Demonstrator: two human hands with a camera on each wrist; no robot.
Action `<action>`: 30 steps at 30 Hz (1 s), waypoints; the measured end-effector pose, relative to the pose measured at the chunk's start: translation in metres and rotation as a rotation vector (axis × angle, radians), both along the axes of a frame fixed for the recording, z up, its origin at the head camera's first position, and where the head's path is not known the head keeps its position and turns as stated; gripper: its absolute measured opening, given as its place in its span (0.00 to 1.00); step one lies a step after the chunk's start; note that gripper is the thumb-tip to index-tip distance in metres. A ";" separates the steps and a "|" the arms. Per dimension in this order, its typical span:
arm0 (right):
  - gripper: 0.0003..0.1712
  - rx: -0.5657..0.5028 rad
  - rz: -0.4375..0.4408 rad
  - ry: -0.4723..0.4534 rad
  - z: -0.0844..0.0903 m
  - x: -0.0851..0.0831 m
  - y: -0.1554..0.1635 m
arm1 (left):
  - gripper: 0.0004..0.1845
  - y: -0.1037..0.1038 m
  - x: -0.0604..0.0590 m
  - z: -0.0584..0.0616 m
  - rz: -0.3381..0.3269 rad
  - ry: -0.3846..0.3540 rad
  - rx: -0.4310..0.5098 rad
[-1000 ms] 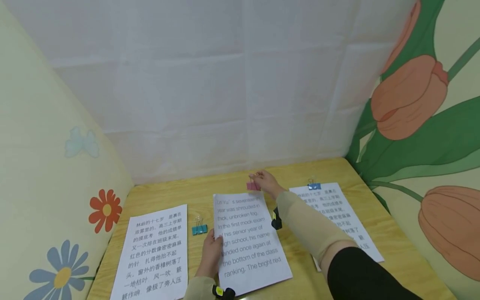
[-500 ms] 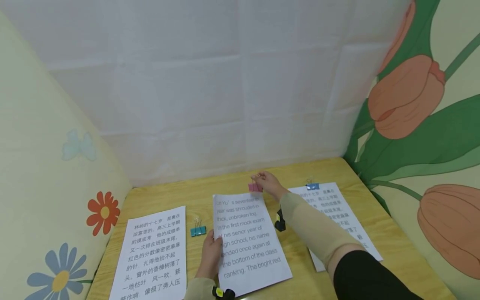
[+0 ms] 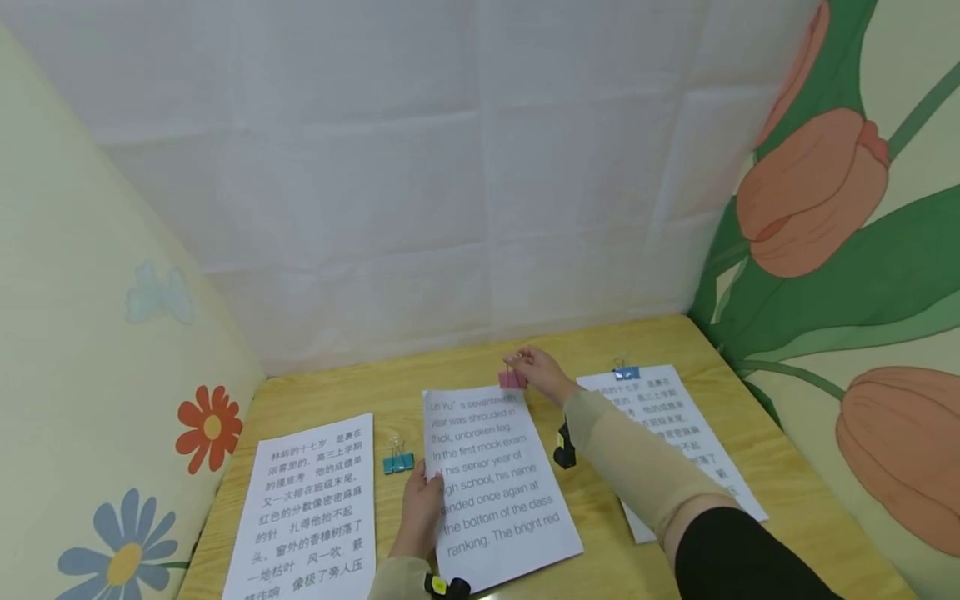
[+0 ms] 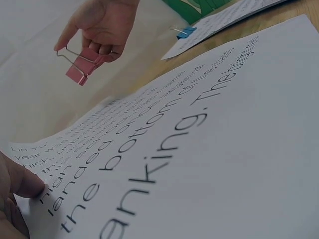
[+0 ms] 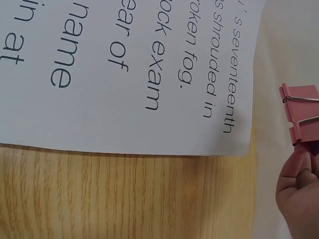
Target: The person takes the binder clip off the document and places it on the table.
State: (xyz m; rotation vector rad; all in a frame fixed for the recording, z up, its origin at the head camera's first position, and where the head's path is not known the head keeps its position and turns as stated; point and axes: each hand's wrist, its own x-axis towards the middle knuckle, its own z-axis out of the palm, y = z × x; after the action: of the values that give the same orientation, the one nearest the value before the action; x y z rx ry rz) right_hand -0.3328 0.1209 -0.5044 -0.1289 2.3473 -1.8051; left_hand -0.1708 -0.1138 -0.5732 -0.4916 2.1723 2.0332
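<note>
In the head view a white stack of paper (image 3: 498, 492) with large English print lies at the middle front of the table. My left hand (image 3: 422, 510) grips its left edge; the left wrist view has the thumb (image 4: 26, 181) on the top sheet. A pink binder clip (image 3: 513, 380) is in my right hand (image 3: 542, 372), close beyond the stack's top right corner. Seen from the left wrist, that clip (image 4: 83, 67) hangs above the paper's far edge, its wire handles between my fingers. From the right wrist, its mouth faces the sheet's top edge with a gap between.
Left on the wooden table (image 3: 330, 387) lies a stack with Chinese print (image 3: 303, 508). A teal binder clip (image 3: 398, 463) stands between it and the middle stack. Another printed stack (image 3: 671, 417) at right bears a blue binder clip (image 3: 626, 372). A white cloth (image 3: 375, 208) hangs behind.
My right hand has shifted slightly right and nearer the stack with the pink binder clip. My left hand keeps its grip on the paper.
</note>
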 end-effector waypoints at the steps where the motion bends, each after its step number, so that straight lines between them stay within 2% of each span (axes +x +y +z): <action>1: 0.29 0.002 0.000 -0.004 0.000 0.001 0.001 | 0.22 0.000 0.000 -0.001 0.000 -0.001 0.001; 7: 0.35 0.011 0.000 -0.033 -0.001 0.006 0.005 | 0.23 -0.001 0.000 -0.003 -0.004 -0.006 -0.007; 15: 0.27 -0.058 0.018 -0.036 -0.002 0.011 0.016 | 0.23 -0.002 -0.002 -0.002 -0.003 0.010 -0.023; 22: 0.32 -0.018 -0.019 -0.044 -0.012 0.013 0.024 | 0.23 -0.003 -0.003 -0.002 -0.010 0.002 -0.013; 30: 0.27 0.015 -0.036 -0.061 -0.019 0.020 0.031 | 0.23 -0.003 -0.003 -0.004 -0.009 0.002 -0.020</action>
State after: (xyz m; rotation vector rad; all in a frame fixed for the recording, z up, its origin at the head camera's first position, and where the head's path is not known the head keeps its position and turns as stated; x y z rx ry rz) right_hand -0.3124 0.1517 -0.5237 -0.0294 2.3345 -1.7809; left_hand -0.1738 -0.1172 -0.5768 -0.4806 2.1943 2.0102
